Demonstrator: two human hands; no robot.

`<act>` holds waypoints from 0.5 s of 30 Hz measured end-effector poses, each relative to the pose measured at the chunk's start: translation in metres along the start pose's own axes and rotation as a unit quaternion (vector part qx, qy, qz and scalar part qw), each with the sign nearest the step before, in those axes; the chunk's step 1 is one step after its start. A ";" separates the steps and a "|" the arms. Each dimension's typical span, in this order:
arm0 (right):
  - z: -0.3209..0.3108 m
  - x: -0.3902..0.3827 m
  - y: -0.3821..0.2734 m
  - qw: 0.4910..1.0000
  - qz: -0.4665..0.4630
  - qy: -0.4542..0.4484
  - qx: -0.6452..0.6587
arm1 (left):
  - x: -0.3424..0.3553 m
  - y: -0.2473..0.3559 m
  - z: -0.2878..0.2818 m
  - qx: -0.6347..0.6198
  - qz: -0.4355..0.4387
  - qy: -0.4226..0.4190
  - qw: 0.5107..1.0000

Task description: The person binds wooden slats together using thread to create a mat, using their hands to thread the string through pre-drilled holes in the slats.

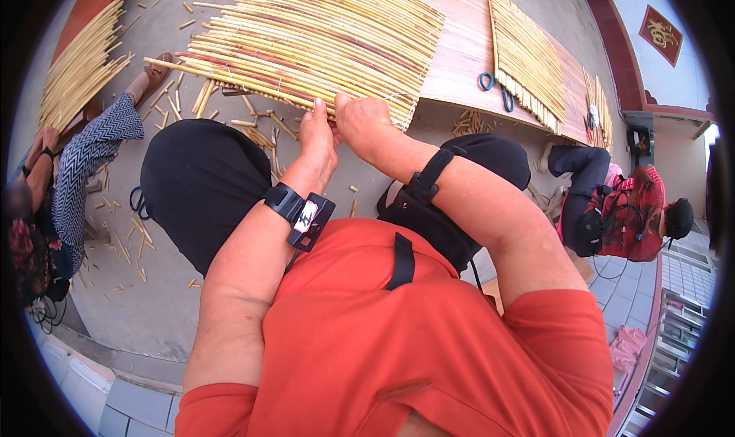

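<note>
A mat of yellow reed stalks [329, 35] lies across the wooden board in front of me, its stalks running left to right and uneven at the left end. At its near edge, my left hand [315, 142] is closed around the outermost stalk, thumb pointing up along it. My right hand [366, 127] is right beside it, fingers bent and pressed together at the same edge. Whatever those fingers pinch is hidden by the hand. Thin pale thread shows along the mat's right edge, close to my right hand.
A second reed mat [528, 58] lies farther right on the board [459, 54], with blue-handled scissors [496, 89] by it. Cut reed pieces [138, 238] litter the floor. One person sits at the left near another mat [80, 73]; a person in red [628, 215] sits at the right.
</note>
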State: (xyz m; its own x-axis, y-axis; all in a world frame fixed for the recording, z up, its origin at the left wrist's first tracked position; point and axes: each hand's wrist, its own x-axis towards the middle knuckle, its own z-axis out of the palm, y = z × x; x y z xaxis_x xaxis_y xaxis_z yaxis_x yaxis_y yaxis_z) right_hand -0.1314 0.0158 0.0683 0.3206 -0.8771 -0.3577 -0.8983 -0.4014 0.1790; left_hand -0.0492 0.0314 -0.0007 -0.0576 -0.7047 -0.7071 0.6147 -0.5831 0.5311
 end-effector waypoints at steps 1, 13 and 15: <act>0.003 0.001 -0.002 1.000 0.000 -0.001 0.000 | 0.002 -0.002 0.000 -0.016 0.012 0.011 1.000; 0.008 -0.009 0.005 0.996 0.015 0.015 0.089 | 0.005 -0.001 -0.010 0.041 0.027 -0.007 0.999; -0.003 -0.029 0.015 0.970 0.086 0.066 0.218 | 0.004 0.003 -0.012 0.041 0.023 -0.054 0.997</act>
State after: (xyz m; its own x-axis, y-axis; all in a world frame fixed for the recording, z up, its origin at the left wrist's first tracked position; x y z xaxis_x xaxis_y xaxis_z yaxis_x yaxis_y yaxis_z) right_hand -0.1530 0.0342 0.0838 0.1644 -0.9590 -0.2307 -0.9744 -0.1217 -0.1888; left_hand -0.0380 0.0318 -0.0071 -0.1169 -0.7684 -0.6292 0.5530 -0.5766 0.6014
